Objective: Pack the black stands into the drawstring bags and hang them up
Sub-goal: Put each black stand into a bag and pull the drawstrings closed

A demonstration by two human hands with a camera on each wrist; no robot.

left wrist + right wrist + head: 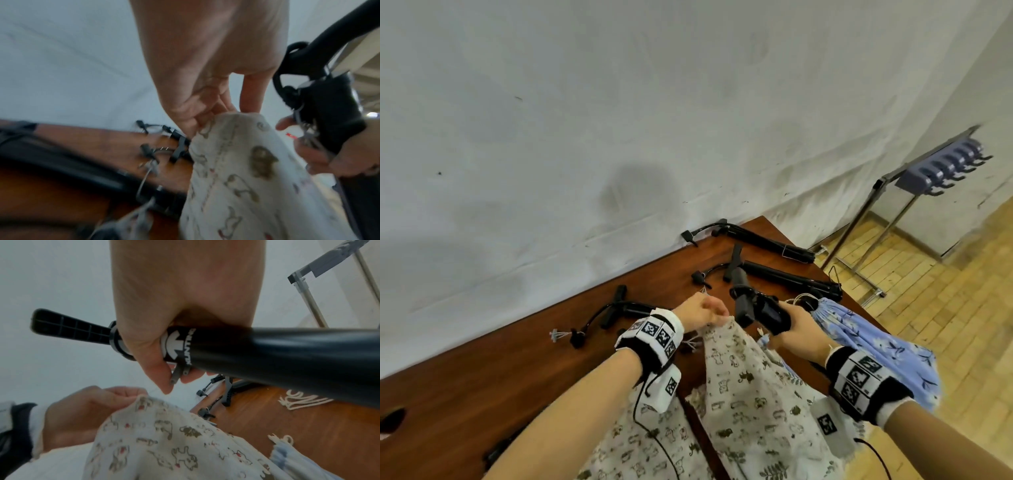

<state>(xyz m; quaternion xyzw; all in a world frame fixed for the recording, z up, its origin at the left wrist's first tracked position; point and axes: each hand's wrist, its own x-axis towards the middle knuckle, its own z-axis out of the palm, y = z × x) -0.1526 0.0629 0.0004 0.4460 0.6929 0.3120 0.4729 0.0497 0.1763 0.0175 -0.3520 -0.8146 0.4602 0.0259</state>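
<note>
Three black stands lying loose on the wooden table (482, 387): one at far left (619, 308), two nearer the wall (767, 245) (791, 279).

Moving right: left hand (700, 313), pinching the hem of the cream animal-print drawstring bag (753, 394) between thumb and curled fingers and holding it up off the table. Then right hand (796, 329), wrapped firmly round a fourth black stand (756, 310), held in the air just beside the raised hem and not inside the bag. Further right, a blue floral drawstring bag (876, 346) slumped at the table edge. Well apart, out on the floor, a hook rack (941, 168).

Judged as the loading step: stand in hand, bag lifted, nothing yet packed. Cannot tell whether the mouth is actually open. Next move probably calls for spreading that mouth, turning one end of the stand toward it and sliding it down, then drawing the cord shut.

From the left wrist: the pinch itself, close up, with metal clips dangling under the held stand. From the right wrist: white lettering on the tube beside the grip, a ribbed black end (69, 327) jutting past the fist, and a loose cream cord (304, 400) on the table. From the head only: the full count of stands and the hooks on the rack.
</note>
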